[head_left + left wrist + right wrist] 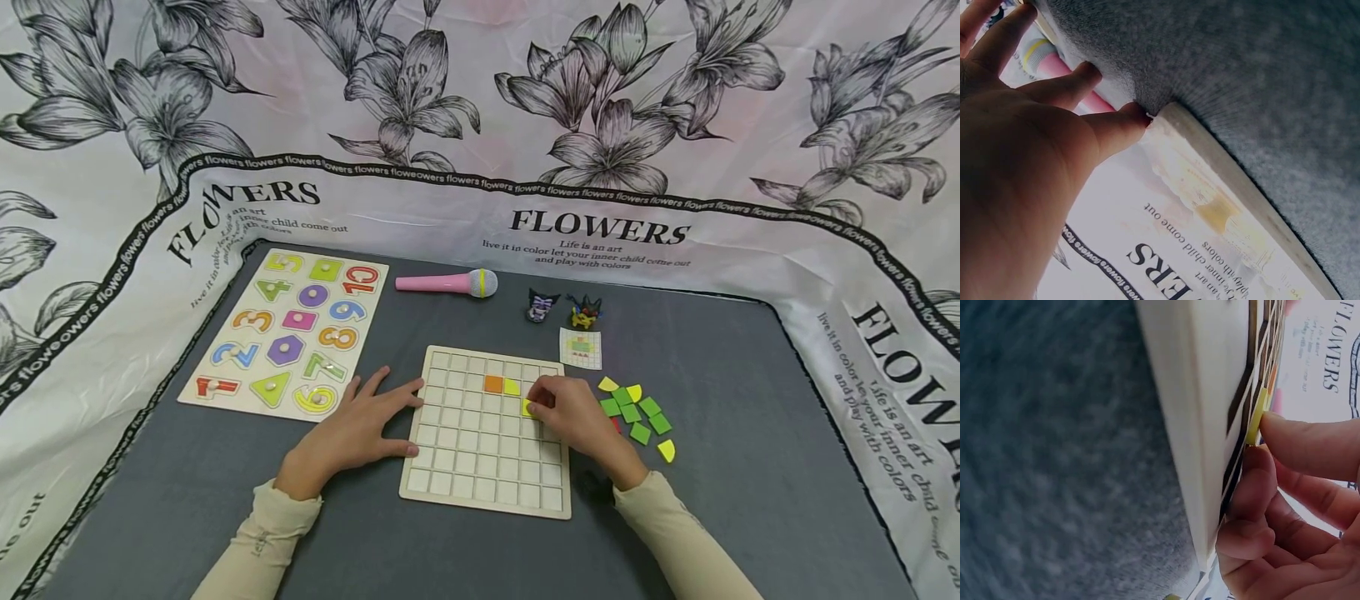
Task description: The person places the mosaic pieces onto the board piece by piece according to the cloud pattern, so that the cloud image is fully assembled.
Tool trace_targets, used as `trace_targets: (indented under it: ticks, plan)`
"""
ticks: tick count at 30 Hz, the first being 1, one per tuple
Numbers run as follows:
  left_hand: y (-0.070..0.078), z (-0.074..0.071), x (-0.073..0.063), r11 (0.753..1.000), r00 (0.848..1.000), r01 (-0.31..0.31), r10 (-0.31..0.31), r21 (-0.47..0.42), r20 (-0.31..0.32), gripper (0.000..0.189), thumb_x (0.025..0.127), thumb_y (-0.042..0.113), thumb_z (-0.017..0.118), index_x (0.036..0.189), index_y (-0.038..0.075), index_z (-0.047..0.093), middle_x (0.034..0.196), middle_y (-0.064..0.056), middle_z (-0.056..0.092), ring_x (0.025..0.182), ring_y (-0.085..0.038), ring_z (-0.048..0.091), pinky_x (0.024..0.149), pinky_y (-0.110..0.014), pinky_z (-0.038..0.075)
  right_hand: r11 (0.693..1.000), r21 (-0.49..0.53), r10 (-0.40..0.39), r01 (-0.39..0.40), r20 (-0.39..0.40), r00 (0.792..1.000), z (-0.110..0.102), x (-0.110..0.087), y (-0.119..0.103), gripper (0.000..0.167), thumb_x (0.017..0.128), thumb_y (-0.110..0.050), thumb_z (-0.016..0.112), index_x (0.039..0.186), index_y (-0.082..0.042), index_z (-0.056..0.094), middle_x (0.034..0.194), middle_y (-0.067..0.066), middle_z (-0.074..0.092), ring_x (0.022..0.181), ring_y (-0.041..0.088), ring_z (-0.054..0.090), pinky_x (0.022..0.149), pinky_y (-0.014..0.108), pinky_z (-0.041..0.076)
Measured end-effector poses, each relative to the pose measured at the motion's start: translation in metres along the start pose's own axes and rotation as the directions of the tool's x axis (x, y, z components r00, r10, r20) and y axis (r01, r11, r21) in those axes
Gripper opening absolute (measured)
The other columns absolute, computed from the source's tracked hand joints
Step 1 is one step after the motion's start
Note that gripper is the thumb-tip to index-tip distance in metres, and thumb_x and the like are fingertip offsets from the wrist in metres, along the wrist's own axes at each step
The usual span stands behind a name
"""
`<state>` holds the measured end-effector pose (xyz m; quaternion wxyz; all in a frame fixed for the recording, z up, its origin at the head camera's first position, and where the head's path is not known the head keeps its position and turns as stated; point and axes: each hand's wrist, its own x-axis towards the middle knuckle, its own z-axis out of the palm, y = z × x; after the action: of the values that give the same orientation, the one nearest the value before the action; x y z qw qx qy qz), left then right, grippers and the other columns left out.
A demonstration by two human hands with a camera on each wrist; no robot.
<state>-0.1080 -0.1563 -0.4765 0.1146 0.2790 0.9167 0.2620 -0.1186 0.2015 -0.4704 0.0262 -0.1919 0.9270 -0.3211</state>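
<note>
A pale wooden grid board (465, 458) lies on the grey cloth, with an orange square tile (493, 384) and a yellow tile side by side in its upper cells. My left hand (352, 433) spreads its fingers along the board's left edge, thumb and fingertips touching it. Over the board's right part, my right hand (581, 417) pinches another yellow tile (1256, 419) between thumb and forefinger, low at a grid cell. Its full shape is hidden by the fingers. Beside that hand lie loose green tiles (641, 433), several yellow rounded pieces (666, 451) and a partly covered red one.
A number-and-shape puzzle board (251, 346) lies at the left. Behind the grid board is a pink toy microphone (442, 284). Two small figurines, one dark (540, 306) and one yellow-and-black (585, 313), stand near a small pattern card (581, 360). Floral cloth (420, 208) borders the grey surface.
</note>
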Motion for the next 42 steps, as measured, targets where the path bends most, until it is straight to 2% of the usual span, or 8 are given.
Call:
trace_targets:
  ticks: [6, 10, 13, 17, 24, 29, 35, 42]
  plan:
    - [-0.001, -0.001, 0.000, 1.000, 1.000, 0.004, -0.004, -0.004, -0.002, 0.070, 0.090, 0.042, 0.088, 0.150, 0.018, 0.062, 0.165, -0.005, 0.049, 0.159, -0.051, 0.017, 0.120, -0.078, 0.007, 0.999, -0.001, -0.035, 0.035, -0.020, 0.999, 0.000, -0.002, 0.000, 0.007, 0.094, -0.002, 0.081, 0.092, -0.007, 0.076, 0.082, -0.004, 0.065, 0.071, 0.010, 0.057, 0.063, 0.032, 0.051]
    - [-0.001, -0.001, 0.001, 1.000, 1.000, 0.003, -0.003, -0.009, -0.002, 0.070, 0.090, 0.043, 0.087, 0.151, 0.019, 0.062, 0.164, -0.005, 0.049, 0.159, -0.051, 0.017, 0.120, -0.079, 0.007, 1.000, -0.002, -0.032, 0.032, -0.072, 0.997, -0.006, -0.007, 0.008, 0.003, 0.095, -0.005, 0.080, 0.095, -0.006, 0.078, 0.084, -0.003, 0.066, 0.071, 0.010, 0.056, 0.062, 0.031, 0.050]
    - [0.000, 0.000, 0.000, 1.000, 1.000, 0.001, -0.001, -0.013, 0.001, 0.070, 0.090, 0.042, 0.088, 0.150, 0.018, 0.062, 0.165, -0.006, 0.048, 0.159, -0.052, 0.017, 0.120, -0.078, 0.007, 1.000, -0.022, 0.000, -0.003, -0.136, 0.991, -0.015, -0.012, 0.017, 0.004, 0.095, -0.002, 0.079, 0.099, -0.002, 0.078, 0.087, 0.001, 0.068, 0.073, 0.014, 0.057, 0.064, 0.034, 0.051]
    - [0.000, 0.000, 0.000, 1.000, 1.000, 0.000, 0.000, -0.011, 0.002, 0.071, 0.090, 0.042, 0.088, 0.151, 0.018, 0.062, 0.164, -0.006, 0.049, 0.159, -0.052, 0.017, 0.120, -0.078, 0.007, 0.997, -0.065, 0.032, -0.046, -0.198, 0.980, -0.033, -0.019, 0.028, 0.012, 0.095, 0.003, 0.077, 0.107, 0.004, 0.077, 0.094, 0.009, 0.069, 0.080, 0.024, 0.063, 0.070, 0.044, 0.055]
    - [-0.001, 0.000, -0.001, 1.000, 1.000, -0.001, 0.001, -0.001, 0.000, 0.067, 0.090, 0.043, 0.087, 0.148, 0.019, 0.064, 0.166, -0.004, 0.046, 0.159, -0.051, 0.017, 0.120, -0.078, 0.008, 0.979, -0.111, 0.147, -0.171, -0.199, 0.969, -0.058, -0.028, 0.042, 0.025, 0.095, 0.000, 0.076, 0.117, 0.011, 0.073, 0.110, 0.025, 0.067, 0.103, 0.045, 0.061, 0.084, 0.061, 0.052]
    - [-0.002, 0.000, -0.001, 1.000, 1.000, -0.001, 0.001, -0.003, 0.002, 0.065, 0.090, 0.043, 0.087, 0.147, 0.018, 0.065, 0.167, -0.004, 0.045, 0.159, -0.051, 0.017, 0.120, -0.078, 0.007, 0.964, -0.126, 0.209, -0.233, -0.182, 0.961, -0.061, -0.029, 0.051, 0.026, 0.096, -0.001, 0.076, 0.117, 0.014, 0.073, 0.113, 0.030, 0.068, 0.111, 0.050, 0.057, 0.093, 0.065, 0.047]
    - [-0.002, 0.000, -0.001, 1.000, 1.000, -0.004, 0.004, -0.004, 0.001, 0.066, 0.090, 0.042, 0.087, 0.147, 0.019, 0.065, 0.166, -0.005, 0.046, 0.159, -0.051, 0.017, 0.120, -0.078, 0.008, 0.957, -0.140, 0.228, -0.254, -0.179, 0.957, -0.058, -0.029, 0.059, 0.024, 0.093, -0.001, 0.078, 0.111, 0.014, 0.074, 0.107, 0.028, 0.071, 0.110, 0.050, 0.055, 0.094, 0.064, 0.043]
    - [-0.001, -0.001, -0.001, 1.000, 1.000, -0.004, 0.004, -0.005, 0.001, 0.066, 0.090, 0.042, 0.087, 0.147, 0.018, 0.065, 0.167, -0.005, 0.045, 0.159, -0.052, 0.017, 0.120, -0.078, 0.007, 0.972, -0.137, 0.163, -0.192, -0.200, 0.966, -0.056, -0.026, 0.064, 0.017, 0.089, 0.005, 0.079, 0.101, 0.006, 0.067, 0.095, 0.023, 0.070, 0.091, 0.043, 0.061, 0.090, 0.061, 0.041]
